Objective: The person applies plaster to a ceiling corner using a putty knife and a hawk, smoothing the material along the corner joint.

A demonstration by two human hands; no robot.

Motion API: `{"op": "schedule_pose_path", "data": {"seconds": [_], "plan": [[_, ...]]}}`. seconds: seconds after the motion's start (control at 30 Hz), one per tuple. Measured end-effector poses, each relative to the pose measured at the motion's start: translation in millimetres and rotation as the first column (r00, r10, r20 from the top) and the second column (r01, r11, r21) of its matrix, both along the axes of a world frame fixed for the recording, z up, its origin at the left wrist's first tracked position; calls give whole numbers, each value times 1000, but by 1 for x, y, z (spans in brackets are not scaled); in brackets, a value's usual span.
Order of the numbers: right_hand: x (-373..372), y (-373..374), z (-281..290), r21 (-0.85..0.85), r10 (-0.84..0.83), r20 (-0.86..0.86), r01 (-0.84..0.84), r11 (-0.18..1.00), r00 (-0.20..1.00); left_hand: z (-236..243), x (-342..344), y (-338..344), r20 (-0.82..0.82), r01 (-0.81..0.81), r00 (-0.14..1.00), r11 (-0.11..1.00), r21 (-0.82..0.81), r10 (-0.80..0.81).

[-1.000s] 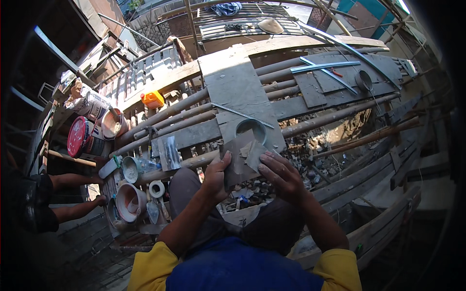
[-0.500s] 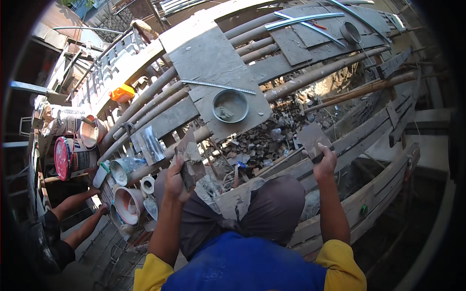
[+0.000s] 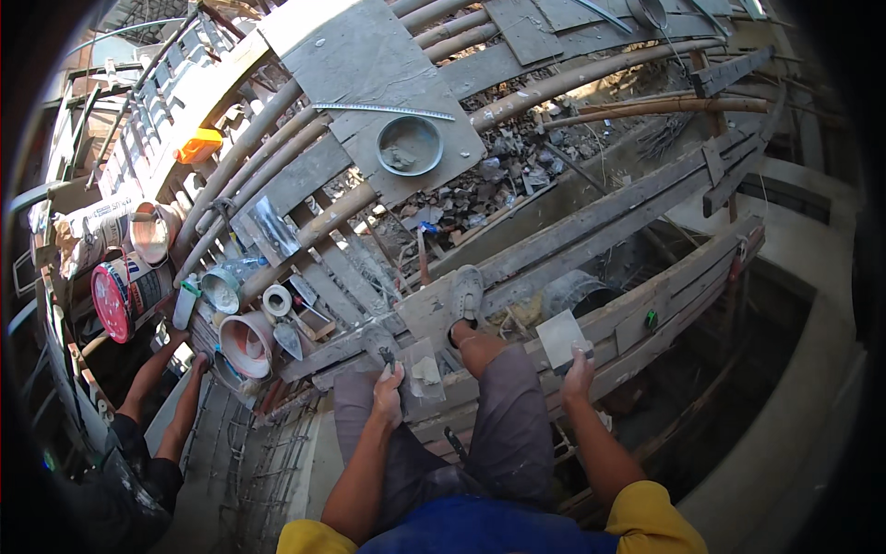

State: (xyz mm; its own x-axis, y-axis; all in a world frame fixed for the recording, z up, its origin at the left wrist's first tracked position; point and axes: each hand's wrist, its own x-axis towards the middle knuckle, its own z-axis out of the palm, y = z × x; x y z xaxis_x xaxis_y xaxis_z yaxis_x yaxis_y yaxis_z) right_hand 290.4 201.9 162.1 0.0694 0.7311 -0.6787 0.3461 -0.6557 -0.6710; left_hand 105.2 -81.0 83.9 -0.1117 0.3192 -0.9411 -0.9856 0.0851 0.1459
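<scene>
Flat blade (image 3: 559,338) in right hand (image 3: 579,371), its handle mostly hidden.

To my left I see 1 orange jug (image 3: 198,146), 1 red-lidded bucket (image 3: 145,281) and 1 pale ring (image 3: 266,300) beside a pinkish tub (image 3: 263,330); ahead of me, 1 white strip (image 3: 383,110) crosses a board (image 3: 351,65).

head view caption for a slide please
Left hand holds a flat tool bearing a grey lump; right hand holds a pale rectangular blade.
</scene>
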Motion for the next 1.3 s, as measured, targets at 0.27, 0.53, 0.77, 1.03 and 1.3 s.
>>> {"op": "schedule_pose_path", "data": {"seconds": [0.27, 0.53, 0.77, 1.03, 1.3], "plan": [[65, -48, 70, 157, 147, 300, -201, 967, 942, 43, 50, -47, 4, 56, 998, 997, -48, -56], [76, -24, 104, 156, -190, 107, 172, 973, 976, 89, 39, -27, 64, -129, 989, 990, -61, 133], [69, 78, 64, -18, -163, 86, 166, 986, 983, 81, 41, 62, 24, -280, 959, 960, -28, 281], [101, 225, 44, -168, -6, -36, 0, 986, 999, 91, 119, 165, 67, -160, 982, 970, -185, 175], [111, 315, 60, -216, -82, -58, 68, 974, 995, 111, 132, 292, 90, -116, 988, 986, -122, 128]]}}
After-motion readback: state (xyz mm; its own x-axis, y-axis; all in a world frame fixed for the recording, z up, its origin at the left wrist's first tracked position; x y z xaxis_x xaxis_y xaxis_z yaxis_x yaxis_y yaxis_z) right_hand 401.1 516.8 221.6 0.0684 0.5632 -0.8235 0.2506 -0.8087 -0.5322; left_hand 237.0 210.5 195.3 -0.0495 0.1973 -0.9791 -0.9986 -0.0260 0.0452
